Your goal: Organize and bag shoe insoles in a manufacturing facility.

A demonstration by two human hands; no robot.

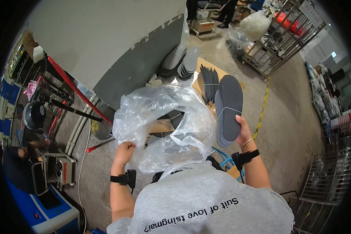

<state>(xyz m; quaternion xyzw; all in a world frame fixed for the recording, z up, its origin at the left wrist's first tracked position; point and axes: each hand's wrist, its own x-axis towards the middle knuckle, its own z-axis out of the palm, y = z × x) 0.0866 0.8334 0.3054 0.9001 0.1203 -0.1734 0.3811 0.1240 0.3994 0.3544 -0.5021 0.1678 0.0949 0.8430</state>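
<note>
My right hand [243,132] holds up a bundle of dark grey insoles [229,111], bound round the middle with a thin light band. The thumb lies on the front insole; the other fingers are hidden behind the stack. Below and to the left of it spreads a large clear plastic bag [132,113], its mouth wide and its rim crumpled outward. Down inside the bag, dark insoles [175,118] and some brown cardboard show in part. At the bag's near left rim, my left hand [123,153] is closed on the plastic, fingers curled together.
Beyond the bag, stacks of grey insoles [189,61] and a banded bundle on edge [210,84] rest by cardboard on the floor. A grey wall panel [144,58] rises at the far left. Red poles [78,89] lean left; a metal cage cart [282,37] stands far right.
</note>
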